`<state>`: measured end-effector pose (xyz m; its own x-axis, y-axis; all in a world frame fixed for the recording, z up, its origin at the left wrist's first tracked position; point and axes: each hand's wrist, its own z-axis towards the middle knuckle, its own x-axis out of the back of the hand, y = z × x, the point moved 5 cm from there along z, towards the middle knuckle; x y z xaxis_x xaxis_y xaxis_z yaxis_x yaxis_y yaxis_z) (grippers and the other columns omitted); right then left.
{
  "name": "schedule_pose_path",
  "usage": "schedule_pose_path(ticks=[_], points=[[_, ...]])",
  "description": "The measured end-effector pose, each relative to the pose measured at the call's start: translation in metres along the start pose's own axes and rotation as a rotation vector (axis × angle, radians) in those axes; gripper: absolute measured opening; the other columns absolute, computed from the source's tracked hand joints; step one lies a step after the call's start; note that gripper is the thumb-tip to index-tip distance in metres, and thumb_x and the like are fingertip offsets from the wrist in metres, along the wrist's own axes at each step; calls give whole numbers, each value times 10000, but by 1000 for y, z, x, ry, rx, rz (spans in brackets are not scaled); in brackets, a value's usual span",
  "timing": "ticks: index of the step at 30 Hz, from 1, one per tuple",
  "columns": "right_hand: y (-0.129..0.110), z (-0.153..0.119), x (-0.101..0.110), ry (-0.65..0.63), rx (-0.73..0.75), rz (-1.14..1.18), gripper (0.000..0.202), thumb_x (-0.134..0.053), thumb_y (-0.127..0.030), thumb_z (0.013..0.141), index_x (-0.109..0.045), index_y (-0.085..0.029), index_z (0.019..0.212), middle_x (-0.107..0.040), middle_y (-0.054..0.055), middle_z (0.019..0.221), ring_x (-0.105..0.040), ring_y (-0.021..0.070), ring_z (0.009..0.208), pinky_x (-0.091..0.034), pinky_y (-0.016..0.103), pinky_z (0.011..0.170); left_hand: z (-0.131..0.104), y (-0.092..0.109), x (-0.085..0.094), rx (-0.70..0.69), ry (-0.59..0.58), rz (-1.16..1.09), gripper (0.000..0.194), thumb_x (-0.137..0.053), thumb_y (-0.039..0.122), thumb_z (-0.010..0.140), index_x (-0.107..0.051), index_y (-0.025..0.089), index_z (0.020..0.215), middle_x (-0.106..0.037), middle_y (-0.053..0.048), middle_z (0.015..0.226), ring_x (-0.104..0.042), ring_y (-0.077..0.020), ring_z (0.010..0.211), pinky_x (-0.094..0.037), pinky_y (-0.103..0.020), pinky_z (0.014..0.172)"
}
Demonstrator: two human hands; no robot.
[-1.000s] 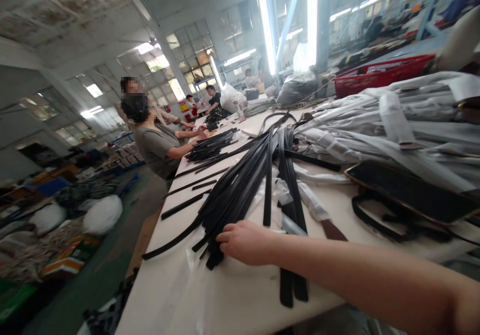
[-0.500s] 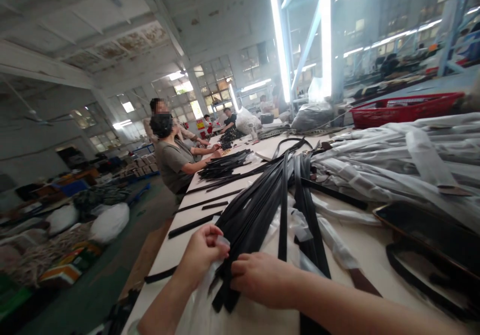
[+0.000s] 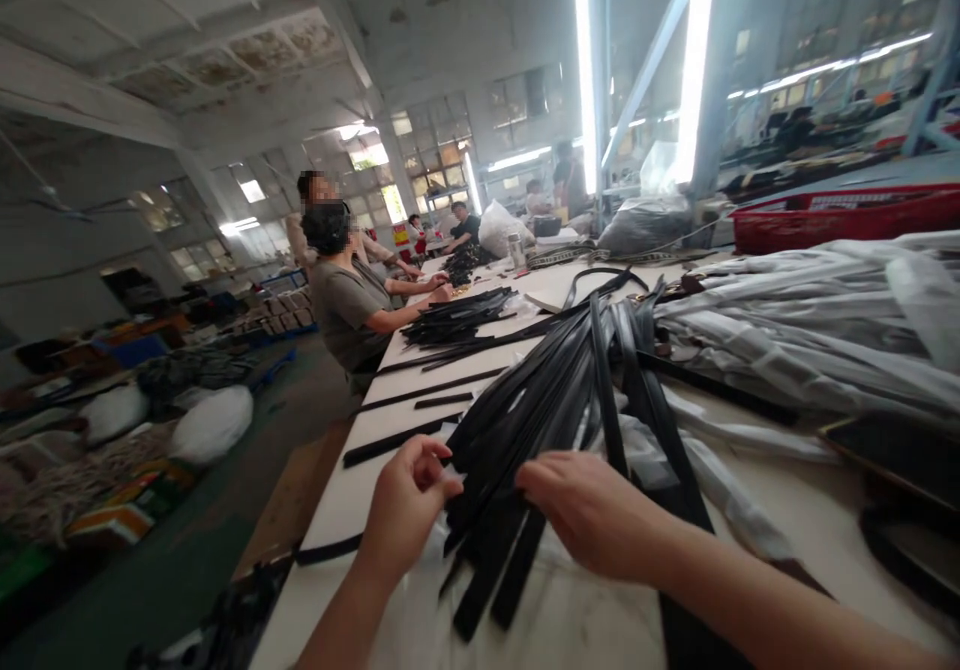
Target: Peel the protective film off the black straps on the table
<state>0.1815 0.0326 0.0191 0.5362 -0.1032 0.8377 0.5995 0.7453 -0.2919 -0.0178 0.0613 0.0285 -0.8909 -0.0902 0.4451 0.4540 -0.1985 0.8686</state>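
Observation:
A large bundle of long black straps (image 3: 525, 390) fans across the table towards me, its loose ends lying between my hands. At the left edge of these ends, my left hand (image 3: 412, 500) pinches a bit of clear plastic film (image 3: 452, 474) between thumb and fingers. On the right side of the bundle my right hand (image 3: 585, 510) has its fingers closed at a black strap; its fingertips are partly hidden, and I cannot make out exactly what they hold. Clear plastic (image 3: 649, 455) lies among the straps to the right.
White-wrapped straps (image 3: 810, 300) are heaped at the right, before a red basket (image 3: 847, 218). A dark object (image 3: 900, 450) lies at the right edge. A person in a grey shirt (image 3: 341, 310) works at the table's left side, near a pile of short black strips (image 3: 457, 318).
My hands have moved apart, the right one going right and slightly up. The black strap ends now show more openly between them. The view has shifted a little.

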Motion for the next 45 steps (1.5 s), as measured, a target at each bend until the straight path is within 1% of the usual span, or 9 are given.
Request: schedule_pose_path(ticks=[2,4,12,21,31,37,39,42,45], points=[[12,0,13,167,-97,35,199,-364,-231,953,-555,-178,962,-640,65,804,-595,186,752,-407,284,671,0,-1,0,-8,2,22,238,-667,149,647,-589,194,866,-527,77,575,-523,-126,560,-385,-229,559],[18,0,17,257,-134,54,233,-357,-288,972,-561,-179,1001,-652,73,833,-604,189,768,-415,284,681,-1,-3,-3,-14,-9,34,235,-665,154,650,-594,203,869,-533,79,569,-528,-132,559,-388,-231,563],[8,1,-7,74,-111,70,194,-433,-284,961,-603,-191,962,-677,46,840,-625,176,794,-407,263,692,-9,3,-22,-43,-86,79,215,-645,158,680,-587,216,879,-562,70,584,-557,-147,580,-416,-247,592],[8,2,-6,16,-109,27,189,-452,-283,953,-617,-190,945,-687,50,852,-629,174,785,-394,261,674,-9,0,-26,18,-117,-5,233,-662,160,664,-590,205,881,-582,72,577,-574,-142,577,-430,-235,579],[8,4,-7,-97,-57,-87,198,-459,-271,936,-615,-196,840,-655,35,753,-603,165,707,-346,273,618,-16,3,-37,90,-254,-45,298,-604,142,694,-588,194,987,-699,30,645,-672,-182,659,-495,-278,668],[2,3,-20,-139,46,-62,135,-490,-216,903,-595,-198,821,-649,10,735,-607,157,726,-392,301,805,-23,2,-49,84,-332,17,313,-608,116,669,-618,200,971,-698,27,653,-648,-172,640,-461,-256,618],[8,3,-21,-140,39,-40,138,-482,-228,915,-595,-196,841,-660,7,766,-617,154,751,-373,329,899,-23,1,-51,86,-355,17,314,-596,109,669,-619,198,970,-705,18,674,-656,-179,657,-465,-263,630],[32,2,-17,-132,-68,-95,210,-477,-273,929,-591,-179,781,-661,20,751,-625,173,771,-293,412,1007,-20,0,-46,93,-321,41,315,-598,125,676,-605,190,984,-687,22,651,-650,-181,641,-463,-271,623],[50,3,-13,-144,-103,-105,254,-500,-282,921,-569,-171,702,-650,23,722,-613,174,763,-315,390,966,-20,0,-42,120,-332,49,328,-598,122,673,-589,174,997,-689,15,651,-658,-189,642,-471,-278,620]])
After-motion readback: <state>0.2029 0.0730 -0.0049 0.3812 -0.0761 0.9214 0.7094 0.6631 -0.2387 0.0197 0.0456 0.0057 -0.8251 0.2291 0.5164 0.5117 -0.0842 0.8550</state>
